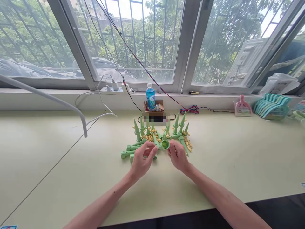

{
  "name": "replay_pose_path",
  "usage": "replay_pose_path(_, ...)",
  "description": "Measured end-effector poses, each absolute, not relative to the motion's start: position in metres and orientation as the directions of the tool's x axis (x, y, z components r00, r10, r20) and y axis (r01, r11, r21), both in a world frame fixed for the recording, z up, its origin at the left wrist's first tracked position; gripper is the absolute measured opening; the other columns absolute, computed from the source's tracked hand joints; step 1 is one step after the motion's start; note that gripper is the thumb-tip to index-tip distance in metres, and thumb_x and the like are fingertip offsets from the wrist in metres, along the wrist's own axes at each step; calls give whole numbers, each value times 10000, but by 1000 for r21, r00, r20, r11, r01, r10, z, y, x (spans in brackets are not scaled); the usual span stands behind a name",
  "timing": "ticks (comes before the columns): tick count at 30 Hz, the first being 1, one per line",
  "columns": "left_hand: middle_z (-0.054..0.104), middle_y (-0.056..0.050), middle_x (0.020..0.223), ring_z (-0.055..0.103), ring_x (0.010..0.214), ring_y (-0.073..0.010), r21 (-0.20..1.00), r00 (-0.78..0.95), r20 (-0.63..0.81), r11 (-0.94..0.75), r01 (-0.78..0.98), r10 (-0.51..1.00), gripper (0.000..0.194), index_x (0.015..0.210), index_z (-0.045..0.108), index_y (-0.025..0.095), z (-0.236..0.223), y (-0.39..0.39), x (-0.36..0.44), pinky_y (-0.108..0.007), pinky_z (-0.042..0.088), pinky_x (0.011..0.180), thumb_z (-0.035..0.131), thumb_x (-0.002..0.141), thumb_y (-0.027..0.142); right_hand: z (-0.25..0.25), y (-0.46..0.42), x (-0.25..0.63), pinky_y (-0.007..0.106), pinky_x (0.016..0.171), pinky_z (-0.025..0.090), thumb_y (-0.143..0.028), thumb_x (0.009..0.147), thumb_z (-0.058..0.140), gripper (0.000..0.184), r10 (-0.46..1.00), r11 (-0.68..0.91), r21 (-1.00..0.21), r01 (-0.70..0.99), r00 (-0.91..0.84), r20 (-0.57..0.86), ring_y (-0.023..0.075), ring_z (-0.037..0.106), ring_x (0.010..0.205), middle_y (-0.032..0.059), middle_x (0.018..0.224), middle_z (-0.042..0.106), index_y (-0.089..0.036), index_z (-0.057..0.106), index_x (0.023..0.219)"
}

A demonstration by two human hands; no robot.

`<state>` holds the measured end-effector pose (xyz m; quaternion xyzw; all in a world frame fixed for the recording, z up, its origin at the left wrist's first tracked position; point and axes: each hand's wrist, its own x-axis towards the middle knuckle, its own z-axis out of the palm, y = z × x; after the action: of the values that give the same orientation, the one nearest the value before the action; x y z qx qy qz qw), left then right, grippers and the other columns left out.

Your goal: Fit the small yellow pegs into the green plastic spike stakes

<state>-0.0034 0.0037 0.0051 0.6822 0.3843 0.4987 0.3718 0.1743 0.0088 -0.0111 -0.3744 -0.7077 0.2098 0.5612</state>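
Observation:
Between my hands is a green plastic watering spike, its round hollow end turned towards me. My left hand pinches its narrower side with thumb and fingers. My right hand is closed at the rim of the round end, its fingertips partly hidden. Just behind stand several upright green spikes, some with small yellow pieces on them. Loose yellow pieces lie heaped among them. More green spikes lie on their sides beside my left hand, partly covered by it.
A blue-labelled bottle stands by a small cardboard box at the back. Coiled cable, a pink dustpan and stacked turquoise items lie further right. A white curved bar reaches over the table from the left.

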Motion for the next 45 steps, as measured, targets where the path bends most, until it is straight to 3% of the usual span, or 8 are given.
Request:
replay_pose_path(5, 466, -1, 456, 387, 403, -78, 965, 309, 210, -246, 84, 928, 697, 609, 663, 127, 9, 3, -4, -209, 288, 408, 353, 936, 658, -9, 8, 174, 258, 494, 300, -368, 1049, 273, 385, 717, 688, -651, 321, -160, 679, 118, 362, 496, -30, 586, 387, -225, 342, 699)
replay_pose_path(11, 564, -48, 520, 410, 425, -87, 984, 359, 108, -151, 93, 927, 796, 619, 683, 114, 17, -1, -4, -217, 291, 412, 302, 884, 760, -8, 7, 175, 258, 518, 331, -357, 1044, 300, 382, 688, 724, -604, 334, -278, 671, 119, 385, 521, -13, 622, 439, -213, 406, 707)
replay_pose_path(20, 471, -13, 470, 395, 444, -87, 976, 352, 130, -182, 119, 927, 661, 483, 457, 153, 17, 2, -6, -219, 298, 432, 409, 917, 649, -10, 9, 175, 248, 542, 348, -323, 1041, 343, 325, 636, 772, -580, 262, -321, 702, 118, 414, 549, -6, 660, 483, -204, 472, 767)
replay_pose_path(25, 407, 50, 524, 363, 454, -80, 964, 434, 168, -238, 114, 885, 458, 894, 647, 135, 17, 2, -8, -204, 310, 446, 489, 924, 563, -12, 9, 175, 263, 535, 356, -396, 1049, 284, 399, 684, 729, -624, 282, -301, 664, 117, 364, 513, -24, 610, 419, -214, 406, 715)
replay_pose_path(28, 426, 46, 574, 366, 490, -87, 942, 457, 204, -301, 150, 866, 437, 1181, 617, 142, 18, 0, -8, -205, 337, 467, 518, 936, 491, -13, 10, 176, 261, 500, 331, -430, 1050, 248, 432, 728, 685, -663, 301, -303, 615, 113, 348, 481, -32, 578, 397, -223, 346, 684)
replay_pose_path(31, 497, 4, 701, 375, 532, -87, 907, 466, 270, -386, 171, 842, 423, 1272, 592, 162, 17, -1, -7, -212, 372, 493, 525, 948, 426, -14, 11, 177, 253, 475, 301, -410, 1050, 265, 416, 744, 667, -679, 306, -307, 593, 109, 350, 463, -38, 563, 391, -224, 335, 684)
replay_pose_path(36, 510, -54, 948, 415, 574, -78, 858, 470, 365, -486, 164, 804, 378, 1297, 597, 220, 12, 1, -7, -207, 409, 493, 519, 957, 365, -16, 13, 178, 249, 482, 307, -379, 1047, 279, 395, 741, 671, -674, 310, -308, 596, 107, 358, 462, -40, 563, 401, -223, 347, 691)
replay_pose_path(45, 539, -33, 948, 449, 548, -65, 869, 294, 397, -459, 183, 869, 237, 1061, 577, 193, 11, 1, -2, -197, 394, 474, 600, 910, 375, -13, 13, 178, 241, 509, 312, -365, 1043, 311, 381, 745, 660, -657, 364, -209, 633, 107, 355, 499, -35, 588, 411, -215, 364, 697)
